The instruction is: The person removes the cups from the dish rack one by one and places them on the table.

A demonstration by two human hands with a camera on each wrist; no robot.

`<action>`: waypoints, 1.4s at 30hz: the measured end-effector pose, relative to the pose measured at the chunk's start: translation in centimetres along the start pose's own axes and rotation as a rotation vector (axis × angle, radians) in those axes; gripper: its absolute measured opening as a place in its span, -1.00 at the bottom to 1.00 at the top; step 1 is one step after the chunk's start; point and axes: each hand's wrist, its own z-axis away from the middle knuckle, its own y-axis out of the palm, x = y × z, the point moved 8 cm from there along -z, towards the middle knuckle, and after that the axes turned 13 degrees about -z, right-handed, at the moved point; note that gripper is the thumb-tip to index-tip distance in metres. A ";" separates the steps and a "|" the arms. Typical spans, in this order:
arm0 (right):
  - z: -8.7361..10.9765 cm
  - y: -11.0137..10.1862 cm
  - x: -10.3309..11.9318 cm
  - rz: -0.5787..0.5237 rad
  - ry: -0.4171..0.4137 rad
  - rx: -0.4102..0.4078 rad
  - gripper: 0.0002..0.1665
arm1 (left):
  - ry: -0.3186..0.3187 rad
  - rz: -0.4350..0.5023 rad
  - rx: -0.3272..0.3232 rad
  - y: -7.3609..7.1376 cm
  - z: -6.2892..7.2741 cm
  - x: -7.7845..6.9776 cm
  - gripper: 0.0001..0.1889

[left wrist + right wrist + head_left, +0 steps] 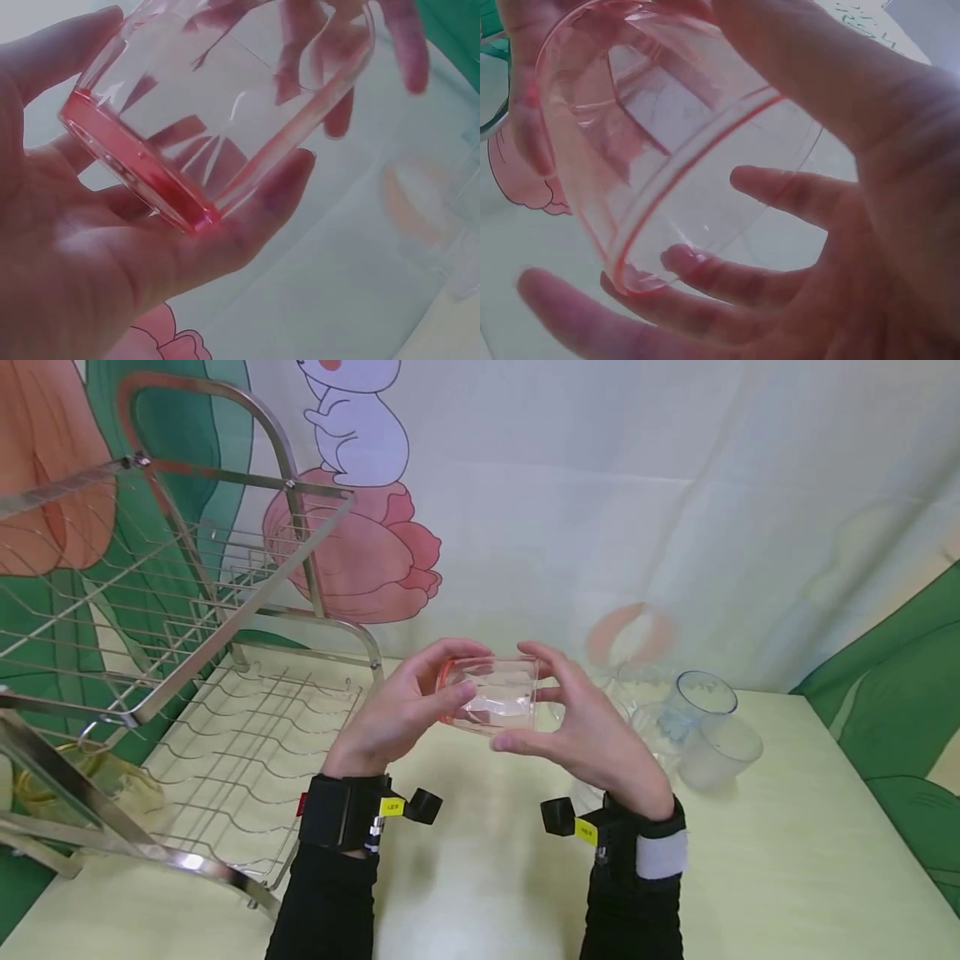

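Observation:
A clear tumbler with a pinkish tint [498,693] lies sideways in the air between both hands, above the table. Its thick red-pink base [135,161] faces the left hand [401,710], which grips it with the thumb on the near side and fingers behind. The open rim [686,165] points towards the right hand [581,718]. That hand's thumb and spread, bent fingers stand around the rim; how firmly they press is unclear. Part of the left hand shows through the glass in the right wrist view.
A two-tier metal dish rack [247,618] stands on the left, a yellowish glass [127,785] on its lower tier. Right of the hands stand a blue-rimmed glass [705,693], a frosted glass [720,752] and clear glasses, partly hidden by the right hand. A printed curtain [525,527] hangs behind.

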 end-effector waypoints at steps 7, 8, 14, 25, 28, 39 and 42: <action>-0.4 -0.2 0.6 -0.053 -0.073 -0.003 0.07 | 0.039 0.123 0.021 0.4 -0.2 0.2 -0.47; -0.4 -0.3 0.7 -0.058 -0.080 -0.001 0.07 | 0.043 0.129 0.021 0.4 -0.2 0.2 -0.48; -0.6 -0.6 1.1 -0.053 -0.102 -0.006 0.05 | 0.053 0.080 0.000 0.2 -0.1 0.3 -0.51; -0.1 -0.9 1.2 -0.018 -0.109 -0.016 0.05 | 0.007 0.005 0.024 0.3 -0.1 0.7 -0.48; 0.1 -0.8 1.3 -0.007 -0.120 -0.015 0.04 | 0.009 0.013 0.039 0.4 0.1 0.7 -0.48; 1.3 -1.5 1.7 0.058 -0.136 -0.015 0.08 | -0.008 -0.073 0.101 1.2 0.4 0.4 -0.40; 1.8 -2.2 1.6 0.084 -0.140 -0.029 0.09 | -0.031 -0.090 0.110 1.5 0.4 0.7 -0.42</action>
